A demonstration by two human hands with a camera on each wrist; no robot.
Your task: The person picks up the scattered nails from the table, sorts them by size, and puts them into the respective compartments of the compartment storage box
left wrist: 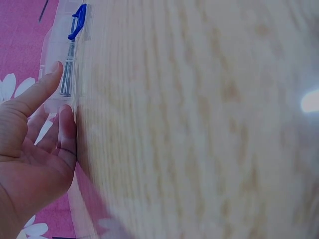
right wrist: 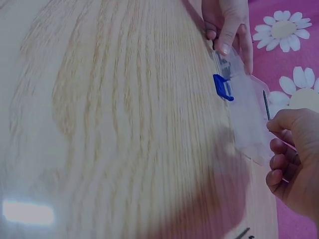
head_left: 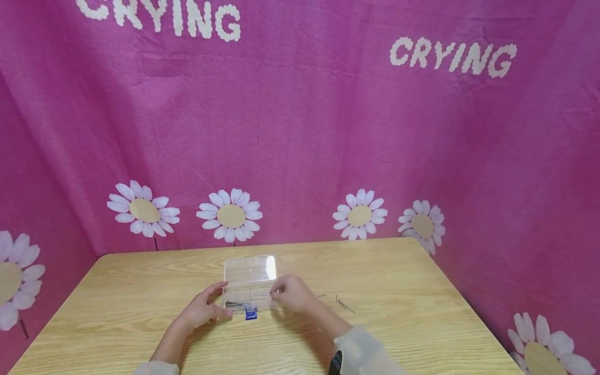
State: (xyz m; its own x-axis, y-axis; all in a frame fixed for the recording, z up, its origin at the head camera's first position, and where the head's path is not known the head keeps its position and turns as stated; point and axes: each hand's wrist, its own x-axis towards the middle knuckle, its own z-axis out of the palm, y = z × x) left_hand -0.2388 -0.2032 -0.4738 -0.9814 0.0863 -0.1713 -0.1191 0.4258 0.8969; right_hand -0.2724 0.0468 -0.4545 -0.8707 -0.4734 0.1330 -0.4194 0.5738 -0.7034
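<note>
Clear plastic box [head_left: 260, 302] sits on a tabletop with its lid tipped back. Behind the box hangs a magenta curtain [head_left: 300, 130], printed with white daisies [head_left: 229, 215] low down and, higher up, with the white word CRYING [head_left: 453, 57] in two places. Beneath the box spreads the wood-grain table [head_left: 398, 333]. On the near side of the box, pale sleeves [head_left: 370, 354] come into view, and a black band [head_left: 335, 363] shows by the right cuff.

At the box's left end is the person's left hand [head_left: 202, 311], spread wide, its thumb touching the front corner and its index finger by the back edge. At the box's right end is the right hand [head_left: 291, 293], narrow, thumb and index finger pinching one slim metal nail [right wrist: 266, 105].

Along the far side of the box leans the transparent lid [head_left: 248, 269], with a bright reflection near its right edge. On the box's front edge, near the middle, is a blue latch [head_left: 251, 314]. Inside the box, a bundle of nails [head_left: 238, 304] lies sideways in the left compartment. Right of the box, beyond the right hand, a few loose nails [head_left: 346, 306] lie on the table. The pinched nail is level over the box's right part; whether it touches the box cannot be told.
</note>
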